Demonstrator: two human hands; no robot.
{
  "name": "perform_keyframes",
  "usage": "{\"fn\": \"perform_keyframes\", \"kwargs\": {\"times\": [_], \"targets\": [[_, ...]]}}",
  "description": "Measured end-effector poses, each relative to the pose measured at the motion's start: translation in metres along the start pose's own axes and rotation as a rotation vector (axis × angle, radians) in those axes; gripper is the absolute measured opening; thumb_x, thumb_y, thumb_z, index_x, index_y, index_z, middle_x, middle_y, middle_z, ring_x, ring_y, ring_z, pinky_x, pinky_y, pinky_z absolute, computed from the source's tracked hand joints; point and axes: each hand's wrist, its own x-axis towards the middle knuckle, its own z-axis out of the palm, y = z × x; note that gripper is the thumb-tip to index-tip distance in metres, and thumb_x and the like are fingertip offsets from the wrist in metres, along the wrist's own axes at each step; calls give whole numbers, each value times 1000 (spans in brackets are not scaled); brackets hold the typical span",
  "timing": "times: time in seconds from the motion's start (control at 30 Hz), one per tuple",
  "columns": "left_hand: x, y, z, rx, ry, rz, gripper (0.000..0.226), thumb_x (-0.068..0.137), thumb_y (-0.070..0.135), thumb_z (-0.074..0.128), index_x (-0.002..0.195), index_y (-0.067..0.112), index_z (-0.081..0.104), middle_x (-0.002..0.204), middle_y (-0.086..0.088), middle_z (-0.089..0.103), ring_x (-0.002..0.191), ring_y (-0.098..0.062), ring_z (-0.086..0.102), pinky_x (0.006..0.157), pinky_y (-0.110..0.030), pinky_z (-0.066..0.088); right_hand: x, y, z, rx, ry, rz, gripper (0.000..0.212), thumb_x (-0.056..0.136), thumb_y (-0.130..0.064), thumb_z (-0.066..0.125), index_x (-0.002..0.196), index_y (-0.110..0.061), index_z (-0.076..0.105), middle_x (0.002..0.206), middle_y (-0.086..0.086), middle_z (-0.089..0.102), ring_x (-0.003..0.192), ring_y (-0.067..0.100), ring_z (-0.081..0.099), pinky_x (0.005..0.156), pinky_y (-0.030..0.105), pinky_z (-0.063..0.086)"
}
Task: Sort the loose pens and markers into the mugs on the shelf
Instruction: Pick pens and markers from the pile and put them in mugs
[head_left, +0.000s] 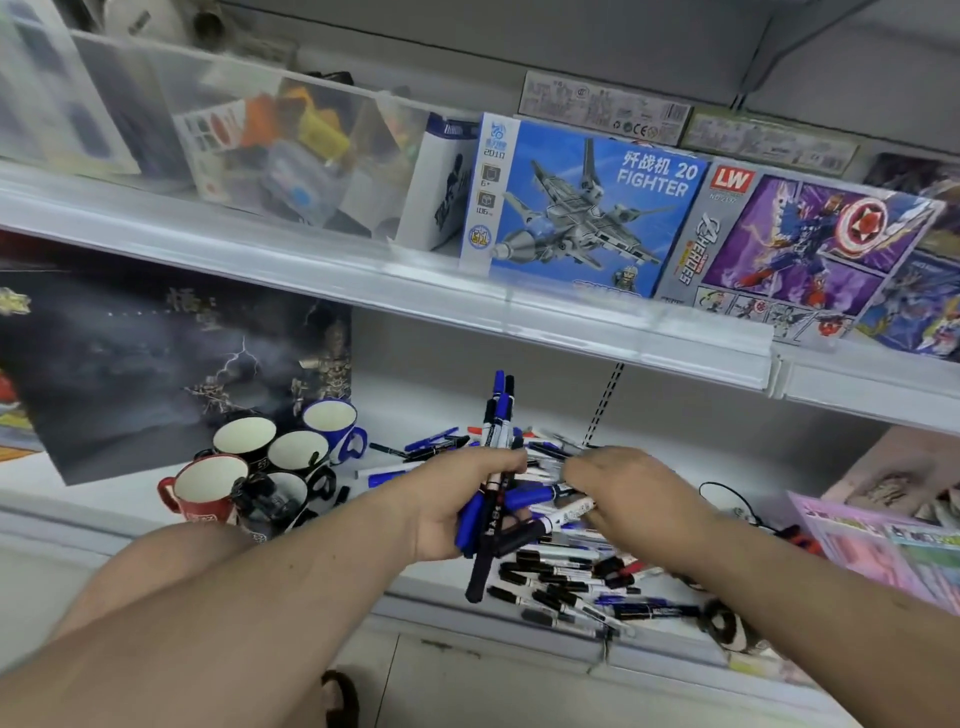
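Both bare forearms reach forward from the lower edge of the view and converge toward the middle, the left one coming in from the lower left, the right one from the lower right. The left hand (457, 512) is turned palm inward, its fingers curled in a firm grip around a bundle of markers (496, 467) that stands roughly upright — tips above the knuckles, tails hanging below the heel of the hand. The right hand (621, 491) sits just beside it, back up (knuckles toward the camera), its fingertips pinching one white-barrelled marker (569, 512) near the bundle.
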Motion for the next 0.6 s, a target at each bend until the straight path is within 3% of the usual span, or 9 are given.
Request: {"fn": "perform_keyframes", "kwargs": {"times": [0.07,0.13,0.23,0.37,0.47,0.53,0.6], "targets": [[1,0,4,135,-31,-3,12,94,24,63,92,12,63,62,-2,66,49,-14,60,46,-24,51,3,6,6,-54,100,-77,33,55,-10,73,84,-15,60,78,3,63,72,26,63,69,33,53],[5,-1,6,236,-71,15,9,94,22,63,96,13,65,67,-1,68,54,-14,62,48,-24,51,5,6,11,-115,186,-110,24,58,-10,56,82,-15,62,75,2,61,69,24,60,70,32,49],[15,-4,10,305,-138,57,5,94,12,63,97,15,66,74,-4,70,67,-19,65,69,-34,56,10,10,17,-167,271,-148,36,63,-14,33,81,-14,64,77,3,60,73,25,57,77,33,35],[24,-10,16,359,-172,103,11,94,3,59,90,12,61,64,-3,66,61,-17,65,50,-24,51,8,20,23,-128,298,-46,52,67,-15,36,110,-4,64,103,12,61,101,32,54,97,41,36],[31,-11,14,350,-174,129,12,95,3,58,92,15,60,67,-2,69,61,-15,66,48,-25,50,1,32,23,-52,342,103,56,79,-17,41,131,-2,55,129,17,54,121,34,45,105,49,32],[36,-10,11,340,-170,129,6,94,7,61,95,13,59,71,-4,68,63,-16,65,51,-28,51,-5,44,26,32,385,187,48,82,-15,50,127,-4,58,124,14,56,116,32,47,98,44,34],[42,-7,7,317,-165,124,15,87,9,70,99,10,60,74,-10,63,64,-19,61,50,-29,49,-10,48,27,243,385,305,27,82,-9,53,105,-10,66,97,6,62,91,24,56,78,32,38]]}}
